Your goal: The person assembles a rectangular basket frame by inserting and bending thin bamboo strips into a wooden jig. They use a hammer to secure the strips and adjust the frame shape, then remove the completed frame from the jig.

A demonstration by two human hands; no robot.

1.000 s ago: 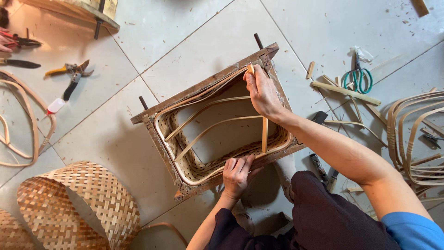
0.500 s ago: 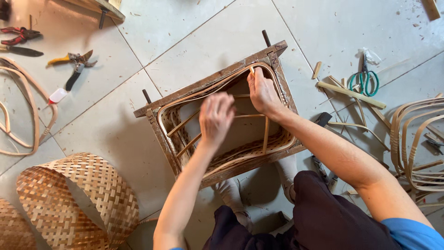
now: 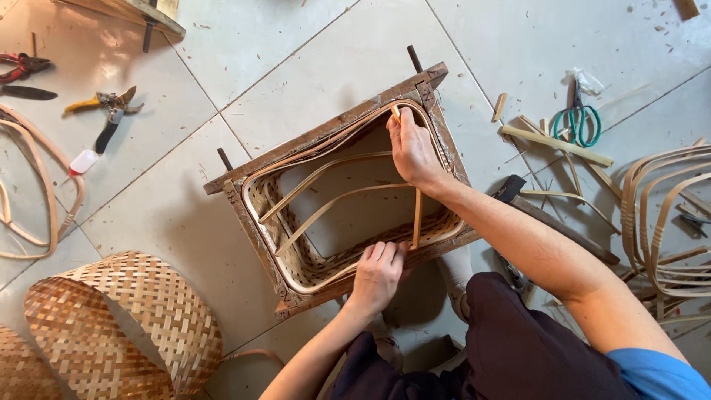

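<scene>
Wooden frame holding a half-woven basket, at the centre of the tiled floor. Right hand, at 1 o'clock, has its fingers pinching a bamboo strip at the rim. Left hand, at 6 o'clock, has its fingers curled over the near rail (tips hidden). Green scissors lie at 2 o'clock.

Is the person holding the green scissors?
No, the green scissors lie on the floor tiles, while both hands, left hand and right hand, touch the wooden frame.
</scene>
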